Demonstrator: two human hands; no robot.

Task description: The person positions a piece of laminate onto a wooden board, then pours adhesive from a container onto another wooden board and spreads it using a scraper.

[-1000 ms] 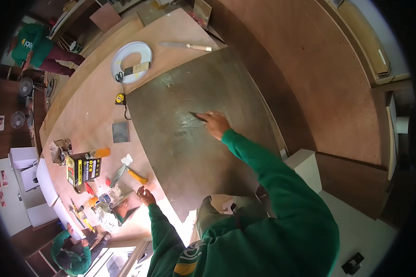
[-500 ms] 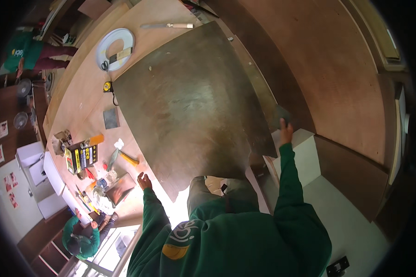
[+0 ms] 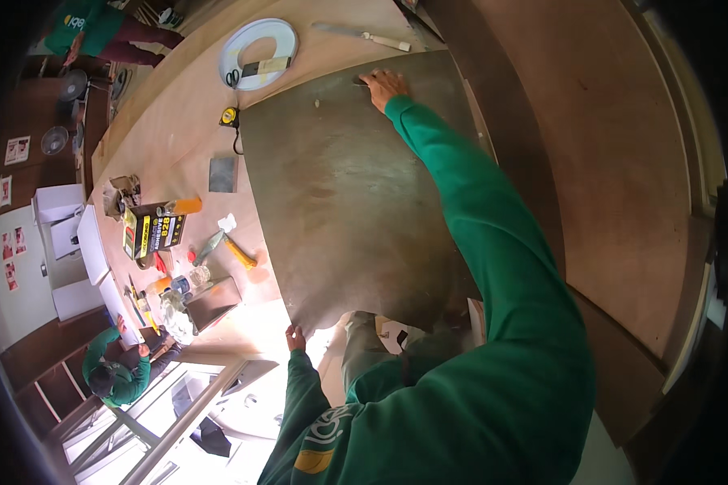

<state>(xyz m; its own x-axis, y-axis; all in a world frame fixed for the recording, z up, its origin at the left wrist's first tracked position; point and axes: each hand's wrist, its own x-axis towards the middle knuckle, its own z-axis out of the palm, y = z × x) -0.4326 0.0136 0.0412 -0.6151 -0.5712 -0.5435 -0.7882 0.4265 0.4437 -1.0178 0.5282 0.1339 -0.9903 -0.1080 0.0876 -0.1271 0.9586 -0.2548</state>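
A large dark brown sheet (image 3: 356, 186), its surface streaked and shiny in the middle, lies over the wooden table in front of me. My right arm stretches across it, and my right hand (image 3: 387, 87) is near its far edge, fingers bent over a thin flat dark piece, most of it hidden. At the sheet's near left corner my left hand (image 3: 295, 335) has its fingers closed on the edge. Left of the sheet are a tape measure (image 3: 229, 117), a flat grey square (image 3: 222, 175) and an orange-handled tool (image 3: 239, 253).
Beyond the sheet lie a white ring-shaped tray (image 3: 258, 32) with scissors (image 3: 233, 78) and a wooden-handled file-like tool (image 3: 372, 36). An adhesive tin (image 3: 155, 230), bottles and tools crowd the table's left. Two people (image 3: 117, 368) in green work farther off. A brown panel (image 3: 615, 121) rises at right.
My right hand has swung from beyond the sheet's right edge, with the flat grey piece, to its far edge. My left hand has come down onto the near left corner. The view has shifted.
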